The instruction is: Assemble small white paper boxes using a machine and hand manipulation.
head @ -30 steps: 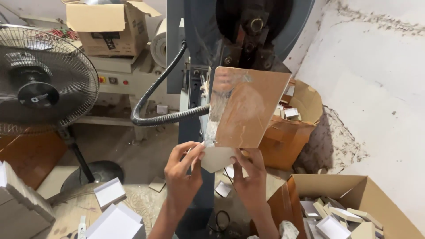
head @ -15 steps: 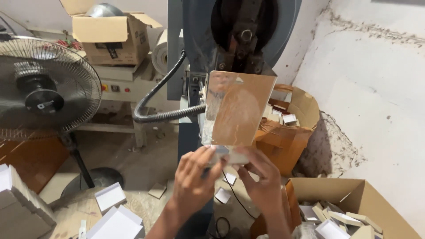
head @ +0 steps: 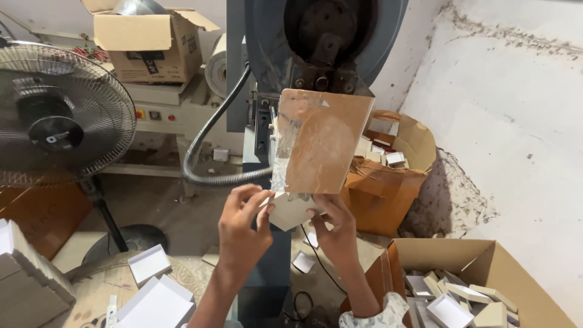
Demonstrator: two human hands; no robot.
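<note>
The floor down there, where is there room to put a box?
Bare floor lies between the fan and the machine column. Crowded: white trays at lower left, and the full carton at right.

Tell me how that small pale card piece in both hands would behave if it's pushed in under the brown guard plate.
The pale card piece looks thin and flat, so probably light and easily bent. The left hand and right hand pinch its edges, which suggests it holds shape. Its folded corners may crease under the brown guard plate.
</note>
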